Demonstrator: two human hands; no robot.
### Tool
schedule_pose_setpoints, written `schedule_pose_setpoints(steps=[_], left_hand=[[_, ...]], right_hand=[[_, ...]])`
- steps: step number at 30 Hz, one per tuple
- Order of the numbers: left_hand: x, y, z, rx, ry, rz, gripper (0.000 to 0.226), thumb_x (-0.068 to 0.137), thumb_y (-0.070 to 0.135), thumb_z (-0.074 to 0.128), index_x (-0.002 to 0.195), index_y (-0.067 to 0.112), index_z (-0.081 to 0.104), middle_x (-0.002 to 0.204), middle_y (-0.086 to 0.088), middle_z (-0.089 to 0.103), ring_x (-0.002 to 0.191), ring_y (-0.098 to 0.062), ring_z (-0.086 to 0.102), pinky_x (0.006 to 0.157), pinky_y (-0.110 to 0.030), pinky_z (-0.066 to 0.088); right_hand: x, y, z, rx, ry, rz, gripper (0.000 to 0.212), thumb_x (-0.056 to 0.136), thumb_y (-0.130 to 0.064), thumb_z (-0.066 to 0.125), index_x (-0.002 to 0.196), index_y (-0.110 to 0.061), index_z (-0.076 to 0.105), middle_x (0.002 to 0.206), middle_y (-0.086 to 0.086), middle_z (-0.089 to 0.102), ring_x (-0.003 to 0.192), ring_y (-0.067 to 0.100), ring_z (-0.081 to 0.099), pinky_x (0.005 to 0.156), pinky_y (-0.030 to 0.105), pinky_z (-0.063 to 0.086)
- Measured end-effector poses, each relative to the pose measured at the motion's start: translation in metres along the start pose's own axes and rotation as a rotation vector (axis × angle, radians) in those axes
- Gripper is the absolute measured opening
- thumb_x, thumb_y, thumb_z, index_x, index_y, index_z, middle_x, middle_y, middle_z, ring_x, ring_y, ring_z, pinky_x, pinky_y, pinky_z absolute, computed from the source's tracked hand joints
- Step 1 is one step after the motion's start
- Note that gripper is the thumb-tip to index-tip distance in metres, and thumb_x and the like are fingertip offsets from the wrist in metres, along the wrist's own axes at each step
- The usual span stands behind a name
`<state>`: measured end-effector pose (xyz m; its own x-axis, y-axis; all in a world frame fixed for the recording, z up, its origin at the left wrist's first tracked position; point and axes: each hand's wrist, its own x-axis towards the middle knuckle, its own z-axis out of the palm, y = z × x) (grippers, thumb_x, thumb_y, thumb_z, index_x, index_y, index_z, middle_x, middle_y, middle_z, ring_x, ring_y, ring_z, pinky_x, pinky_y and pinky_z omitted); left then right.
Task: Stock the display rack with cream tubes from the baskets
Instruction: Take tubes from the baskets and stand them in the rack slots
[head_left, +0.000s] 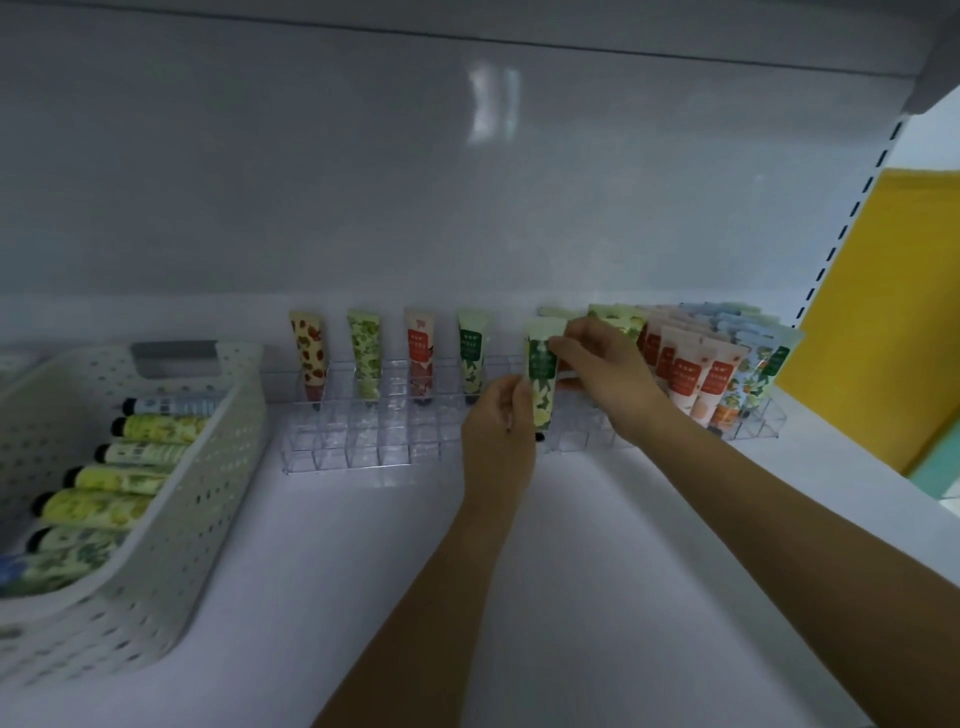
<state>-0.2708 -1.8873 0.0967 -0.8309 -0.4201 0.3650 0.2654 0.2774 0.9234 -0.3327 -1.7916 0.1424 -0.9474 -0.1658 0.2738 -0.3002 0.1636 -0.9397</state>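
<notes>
A green-and-white cream tube (542, 371) stands upright, cap down, between the two clear racks. My left hand (498, 415) grips its lower half and my right hand (605, 374) pinches its top edge. The clear left rack (363, 436) holds several upright tubes (418, 353) in its back row; its front cells are bare. The clear right rack (753, 423) is packed with tubes (696, 374). A white perforated basket (171, 525) at the left holds several lying tubes (124, 478).
Everything sits on a white shelf (571, 571) with a white back panel and another shelf overhead. A yellow panel (883, 312) stands at the right end beside the slotted upright.
</notes>
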Motion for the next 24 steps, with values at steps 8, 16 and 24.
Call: schedule_pose_setpoints(steps=[8, 16, 24], left_hand=[[-0.014, -0.026, -0.004, 1.037, -0.409, 0.104, 0.058, 0.098, 0.044, 0.014, 0.149, 0.018, 0.001, 0.158, -0.001, -0.005, 0.145, -0.019, -0.008, 0.111, -0.049, -0.014], [-0.014, -0.023, -0.008, 1.001, -0.396, 0.124, 0.059, 0.100, 0.036, 0.027, 0.149, 0.018, 0.001, 0.158, 0.000, -0.007, 0.144, -0.018, -0.011, 0.112, -0.047, -0.014], [-0.015, -0.035, -0.005, 1.035, -0.274, 0.210, 0.056, 0.074, 0.037, 0.054, 0.124, 0.012, 0.058, 0.132, -0.008, 0.056, 0.123, -0.028, 0.052, 0.097, -0.060, 0.034]], right_hand=[[0.025, -0.015, 0.001, -0.063, 0.225, -0.096, 0.011, 0.090, -0.008, 0.053, 0.096, -0.012, 0.045, 0.075, 0.000, 0.047, 0.067, 0.018, 0.053, 0.057, 0.020, 0.054], [0.046, -0.017, 0.021, -0.193, 0.205, -0.134, 0.012, 0.091, -0.014, 0.054, 0.101, -0.012, 0.048, 0.076, -0.008, 0.049, 0.084, 0.025, 0.058, 0.072, 0.034, 0.050], [0.051, -0.007, 0.034, -0.292, 0.111, -0.082, 0.007, 0.091, -0.012, 0.053, 0.098, -0.013, 0.049, 0.084, 0.002, 0.055, 0.084, 0.022, 0.057, 0.079, 0.038, 0.053]])
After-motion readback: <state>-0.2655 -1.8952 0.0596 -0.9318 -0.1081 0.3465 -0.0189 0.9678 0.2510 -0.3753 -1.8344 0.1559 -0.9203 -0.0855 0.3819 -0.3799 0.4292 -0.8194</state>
